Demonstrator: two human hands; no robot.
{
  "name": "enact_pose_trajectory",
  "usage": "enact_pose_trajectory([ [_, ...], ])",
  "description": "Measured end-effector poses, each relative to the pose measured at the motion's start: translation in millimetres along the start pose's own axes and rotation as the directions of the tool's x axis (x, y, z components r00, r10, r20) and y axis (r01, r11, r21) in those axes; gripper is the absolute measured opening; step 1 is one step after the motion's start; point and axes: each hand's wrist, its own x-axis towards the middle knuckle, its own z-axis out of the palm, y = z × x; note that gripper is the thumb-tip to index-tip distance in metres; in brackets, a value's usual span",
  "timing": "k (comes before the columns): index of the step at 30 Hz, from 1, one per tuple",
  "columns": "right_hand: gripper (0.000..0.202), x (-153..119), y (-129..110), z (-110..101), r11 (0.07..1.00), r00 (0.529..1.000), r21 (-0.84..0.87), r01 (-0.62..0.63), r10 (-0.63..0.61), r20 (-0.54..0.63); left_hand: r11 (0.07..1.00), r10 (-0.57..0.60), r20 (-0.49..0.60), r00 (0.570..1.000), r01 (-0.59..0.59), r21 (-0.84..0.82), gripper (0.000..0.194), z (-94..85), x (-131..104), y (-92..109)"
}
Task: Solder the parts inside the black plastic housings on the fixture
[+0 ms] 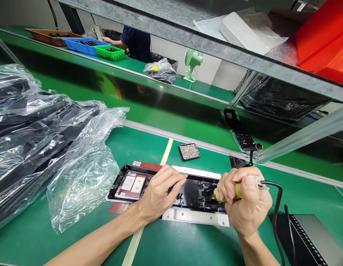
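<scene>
A long black plastic housing (192, 192) lies open side up in a white fixture (193, 217) on the green bench. Above its middle is my left hand (160, 192), with thumb and index finger drawn together at the tips; anything between them is too small to make out. My right hand (245, 199) is closed around the yellow handle of a corded soldering iron (237, 190). The iron's tip points down-left into the right half of the housing, around black plastic ribs. Behind the housing sits a small black tray (189, 152) of tiny silver metal pieces.
Bagged black parts (49, 144) cover the left side. A metal tube holder (256, 147) stands behind my right hand, and a grey-black box (312, 236) lies at the right. A metal shelf (188, 33) crosses overhead. Beyond the divider, a person (136, 42) works near coloured bins.
</scene>
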Motion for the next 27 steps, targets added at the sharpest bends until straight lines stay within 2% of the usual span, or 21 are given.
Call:
enact_pose_trajectory([
  [27, 0.018, -1.8, -0.4, 0.8, 1.0, 1.0, -0.012, 0.0, 0.0, -0.006, 1.0, 0.018, 0.005, 1.0, -0.018, 0.025, 0.025, -0.7, 0.4, 2.6],
])
